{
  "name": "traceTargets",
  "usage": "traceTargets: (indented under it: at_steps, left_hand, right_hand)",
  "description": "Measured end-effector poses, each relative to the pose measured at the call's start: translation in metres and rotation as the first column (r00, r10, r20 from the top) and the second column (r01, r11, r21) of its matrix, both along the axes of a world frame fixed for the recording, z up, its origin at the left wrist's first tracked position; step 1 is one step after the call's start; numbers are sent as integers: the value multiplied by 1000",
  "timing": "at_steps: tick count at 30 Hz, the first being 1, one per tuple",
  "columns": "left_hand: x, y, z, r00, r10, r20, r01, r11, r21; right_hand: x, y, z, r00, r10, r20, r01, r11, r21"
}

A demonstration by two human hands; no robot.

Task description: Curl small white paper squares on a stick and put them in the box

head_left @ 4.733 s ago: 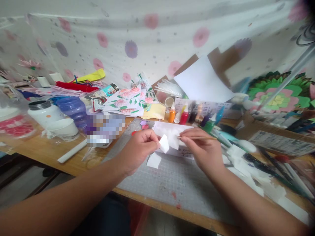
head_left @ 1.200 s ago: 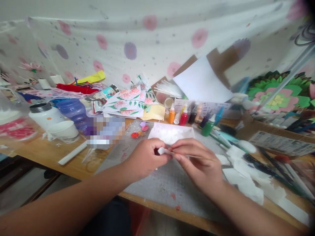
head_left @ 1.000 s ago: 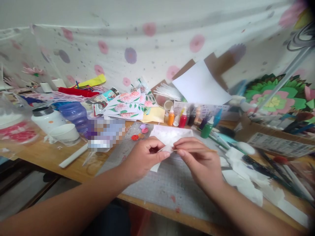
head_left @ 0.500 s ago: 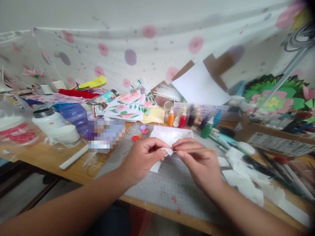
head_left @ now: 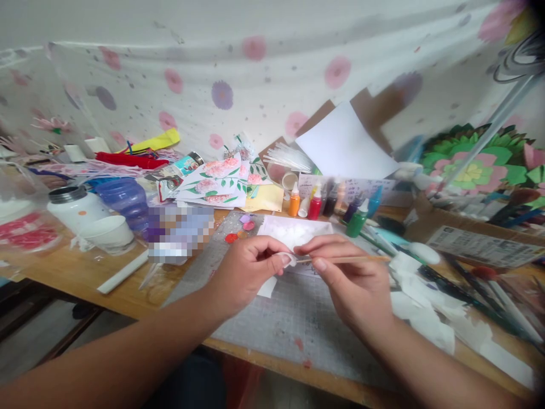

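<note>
My left hand (head_left: 247, 272) pinches a small piece of white paper (head_left: 288, 259) above the grey cutting mat (head_left: 298, 318). My right hand (head_left: 349, 278) grips a thin wooden stick (head_left: 357, 259), whose left end meets the paper between the two thumbs. The paper looks curled round the stick's tip. Another small white paper piece (head_left: 267, 287) lies on the mat under my left hand. A white sheet (head_left: 298, 233) lies just behind the hands.
Small paint bottles (head_left: 315, 204) stand behind the mat. A white jar (head_left: 72, 207), a white cup (head_left: 108, 233) and a purple bottle (head_left: 123, 199) sit left. Flower cards (head_left: 221, 179) lie behind. White paper scraps (head_left: 421, 318) and brushes (head_left: 477, 295) crowd the right side.
My left hand held an open white square apart from the stick. The hands have since come together and the paper is now curled tightly against the stick's end.
</note>
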State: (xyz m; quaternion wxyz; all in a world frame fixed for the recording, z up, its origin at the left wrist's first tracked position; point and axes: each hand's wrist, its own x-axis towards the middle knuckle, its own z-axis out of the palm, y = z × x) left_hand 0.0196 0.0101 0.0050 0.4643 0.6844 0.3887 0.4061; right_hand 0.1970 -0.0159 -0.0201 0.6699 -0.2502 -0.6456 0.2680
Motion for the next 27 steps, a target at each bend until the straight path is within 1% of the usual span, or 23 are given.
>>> traceTargets:
  at_steps: [3,5,8,9,10,12,13,14,15,16,18,20,22,23,24,26,27]
  left_hand:
    - [2,1,0,1000,-2,-11,2,1000,2]
    - [3,1,-1,1000,-18,-19,18,1000,-6]
    - [3,4,-5,999,-43,-17,42,998,-54]
    - [2,6,-6,1000,-15,-9,14,998,-62]
    - [1,7,-8,999,40,-2,-40,998,-57]
    - [0,10,-9,983,186,8,-186,982,-20]
    - [-1,10,-9,973,231,6,-231,973,-7]
    - [0,10,-8,972,234,5,-234,972,-12]
    - [1,9,-8,980,198,9,-198,979,-39]
    - [3,8,-7,990,137,20,-135,988,-78]
    - [9,6,-5,997,43,72,-32,990,-141]
    - [15,5,-5,996,21,86,-7,986,-166]
    - [17,7,-6,999,47,23,-42,983,-180]
    - [16,10,-7,997,73,-38,-78,981,-179]
    - [14,13,-8,989,104,-104,-121,978,-170]
    - [8,20,-10,960,170,-221,-201,972,-124]
    - [5,23,-11,947,198,-251,-229,968,-100]
  right_hand:
    - [-1,0,2,999,-34,33,35,999,-3]
    - [-1,1,3,994,-84,64,85,996,-7]
    - [0,5,2,982,-168,82,169,986,-9]
    - [0,7,1,978,-190,79,192,981,-13]
    - [1,8,0,974,-214,76,216,976,-17]
    - [2,12,-2,963,-261,65,264,964,-33]
    - [2,13,-2,957,-284,57,286,957,-41]
    - [2,13,-3,953,-300,52,302,952,-48]
    - [2,13,-3,951,-306,51,309,950,-51]
    - [1,13,-3,952,-299,59,302,952,-51]
    - [0,11,-3,961,-261,87,265,963,-38]
    - [1,12,-3,964,-240,117,245,969,-30]
    - [4,15,-3,950,-278,143,286,957,-41]
    - [7,18,-3,930,-324,171,337,940,-53]
    - [11,22,-4,903,-376,208,396,916,-64]
    - [19,32,-5,812,-482,329,527,848,-59]
    - [24,36,-5,790,-496,361,548,835,-50]
